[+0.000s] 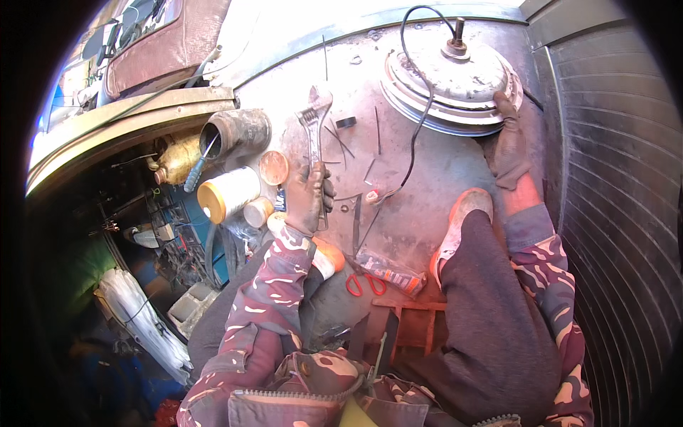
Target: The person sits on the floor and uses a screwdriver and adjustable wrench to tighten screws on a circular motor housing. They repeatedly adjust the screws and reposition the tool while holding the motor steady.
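Observation:
In my gloved left hand (306,196), closed round its handle, is an adjustable wrench (311,124) with its jaw pointing away from me. My right hand (509,146), also gloved, grips the near right edge of a round, dusty wheel with a hub motor (445,82). The wheel lies flat on the floor at the far right, its threaded axle (457,39) upward. From the axle a black cable (429,96) loops down to the middle of the floor. A black tape roll (346,122), thin rods (378,132) and a hex key (369,169) lie between my hands.
Left stand a metal can (245,132) holding a blue screwdriver (196,173), a white jar (231,192) and a round lid (274,168). Red-handled scissors (366,285) and a plastic packet (391,270) lie between my legs. A ribbed shutter (619,142) borders the right side.

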`<state>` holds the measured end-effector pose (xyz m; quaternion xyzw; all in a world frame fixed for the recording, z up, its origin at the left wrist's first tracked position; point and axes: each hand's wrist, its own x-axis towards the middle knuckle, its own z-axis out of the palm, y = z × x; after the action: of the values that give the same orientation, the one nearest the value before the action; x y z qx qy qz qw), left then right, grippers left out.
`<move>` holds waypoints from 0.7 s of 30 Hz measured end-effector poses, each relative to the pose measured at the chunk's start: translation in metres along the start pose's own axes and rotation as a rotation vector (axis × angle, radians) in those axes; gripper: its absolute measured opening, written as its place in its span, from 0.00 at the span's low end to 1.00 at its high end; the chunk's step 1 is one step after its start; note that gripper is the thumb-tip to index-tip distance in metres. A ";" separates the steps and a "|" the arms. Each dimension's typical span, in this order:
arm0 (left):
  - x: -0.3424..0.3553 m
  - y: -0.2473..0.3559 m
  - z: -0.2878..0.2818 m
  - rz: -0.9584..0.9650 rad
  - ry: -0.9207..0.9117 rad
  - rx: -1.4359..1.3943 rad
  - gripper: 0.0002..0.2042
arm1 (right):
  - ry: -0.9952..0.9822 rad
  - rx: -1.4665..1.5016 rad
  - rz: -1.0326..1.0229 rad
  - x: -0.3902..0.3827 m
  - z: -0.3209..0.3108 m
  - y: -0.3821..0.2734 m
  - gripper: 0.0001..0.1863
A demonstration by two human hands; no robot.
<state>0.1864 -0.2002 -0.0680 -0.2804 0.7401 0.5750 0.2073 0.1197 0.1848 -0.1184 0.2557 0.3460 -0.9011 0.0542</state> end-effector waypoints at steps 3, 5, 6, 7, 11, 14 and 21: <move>0.001 -0.018 -0.002 -0.051 -0.013 0.041 0.22 | -0.011 -0.010 0.043 0.002 -0.007 -0.004 0.39; 0.002 -0.020 0.000 -0.061 -0.024 0.089 0.21 | -0.012 0.027 0.059 0.004 -0.011 -0.004 0.37; 0.003 -0.017 0.000 -0.053 -0.036 0.090 0.21 | -0.037 0.041 0.068 0.004 -0.013 -0.004 0.36; 0.004 -0.014 0.001 -0.035 -0.047 0.090 0.21 | -0.051 0.053 0.078 0.004 -0.014 -0.005 0.36; 0.003 0.013 0.002 0.028 -0.092 0.122 0.17 | -0.068 0.077 0.086 0.003 -0.014 -0.007 0.34; -0.005 0.042 0.004 0.108 -0.233 0.076 0.16 | -0.094 0.085 0.080 0.000 -0.012 -0.011 0.34; -0.049 0.117 0.039 0.167 -0.342 -0.043 0.18 | -0.023 0.058 0.068 -0.008 -0.001 -0.010 0.36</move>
<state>0.1465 -0.1324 0.0393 -0.1208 0.7023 0.6452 0.2757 0.1247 0.1918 -0.1089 0.2585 0.3102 -0.9112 0.0811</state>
